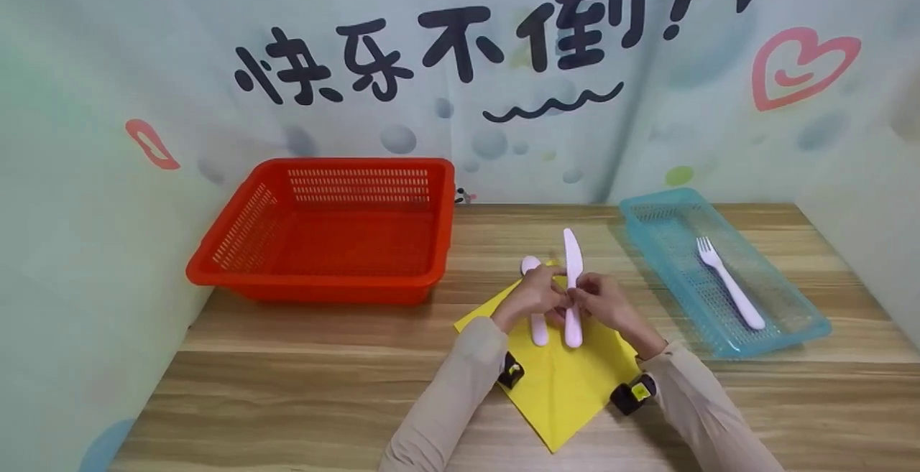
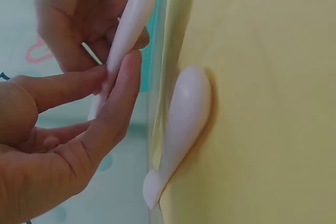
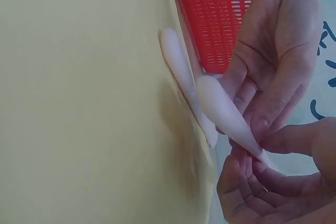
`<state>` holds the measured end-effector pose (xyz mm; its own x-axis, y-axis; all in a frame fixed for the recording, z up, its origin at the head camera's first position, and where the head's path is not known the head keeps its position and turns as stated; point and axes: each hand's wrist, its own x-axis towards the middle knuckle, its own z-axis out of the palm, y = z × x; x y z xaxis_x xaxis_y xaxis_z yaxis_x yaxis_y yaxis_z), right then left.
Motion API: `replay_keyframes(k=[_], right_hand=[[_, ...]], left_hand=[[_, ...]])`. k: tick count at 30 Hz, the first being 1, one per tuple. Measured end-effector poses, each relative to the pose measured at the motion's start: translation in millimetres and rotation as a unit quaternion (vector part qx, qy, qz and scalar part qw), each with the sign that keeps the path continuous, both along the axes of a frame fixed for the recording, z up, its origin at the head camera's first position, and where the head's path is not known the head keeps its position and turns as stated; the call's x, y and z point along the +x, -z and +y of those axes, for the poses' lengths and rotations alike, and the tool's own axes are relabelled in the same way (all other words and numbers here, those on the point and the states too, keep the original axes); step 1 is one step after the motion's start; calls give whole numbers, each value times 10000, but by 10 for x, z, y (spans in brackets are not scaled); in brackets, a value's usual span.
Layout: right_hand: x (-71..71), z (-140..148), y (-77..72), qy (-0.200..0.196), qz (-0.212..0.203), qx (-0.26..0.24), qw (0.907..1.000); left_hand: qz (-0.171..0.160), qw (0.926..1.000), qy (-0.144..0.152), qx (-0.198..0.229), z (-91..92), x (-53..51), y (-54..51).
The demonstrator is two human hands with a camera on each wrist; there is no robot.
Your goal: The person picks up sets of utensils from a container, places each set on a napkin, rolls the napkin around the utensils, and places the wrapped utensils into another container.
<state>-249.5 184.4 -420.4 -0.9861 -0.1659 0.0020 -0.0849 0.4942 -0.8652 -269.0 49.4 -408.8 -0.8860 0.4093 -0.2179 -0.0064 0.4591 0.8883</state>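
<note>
Both hands meet at a pale pink plastic knife (image 1: 573, 256), held above a yellow napkin (image 1: 553, 393) with its blade toward the back. My left hand (image 1: 535, 291) pinches the knife's handle (image 2: 134, 19) between thumb and finger, as the left wrist view shows. From the other side my right hand (image 1: 605, 301) pinches it too, the fingertips of both hands close together in the right wrist view. On the napkin, left of the knife, lies a matching spoon (image 1: 539, 332); the left hand hides its middle in the head view.
A red basket (image 1: 320, 281) stands at the back left. To the right, a blue tray (image 1: 672, 278) contains a pink fork (image 1: 729, 281). The wooden table (image 1: 302, 378) meets a printed curtain (image 1: 359, 134) behind.
</note>
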Motion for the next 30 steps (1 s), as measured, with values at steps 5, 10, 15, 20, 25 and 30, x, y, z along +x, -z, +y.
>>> replay_keyframes(k=[5, 10, 15, 20, 25, 30], right_hand=[[-23, -33, 14, -54, -302, -17, 9995], [-53, -73, 58, -86, -454, 152, 9988], [-76, -130, 81, -114, -524, 615, 9967], [-104, -184, 88, -110, -475, 930, 9945], [-108, -212, 100, 2, -344, 962, 9948], [-68, -197, 74, -177, -196, 1110, 9935]], left_hand=[[-72, 9995, -188, -254, -53, 9, -22], [114, 9929, -121, -1181, -89, -109, 113], [228, 9723, 327, -2302, -129, -91, 119], [383, 9594, 580, -2734, -162, 58, -39], [653, 9577, 652, -2725, -171, 105, -53], [1015, 9571, 926, -2552, -213, 137, -29]])
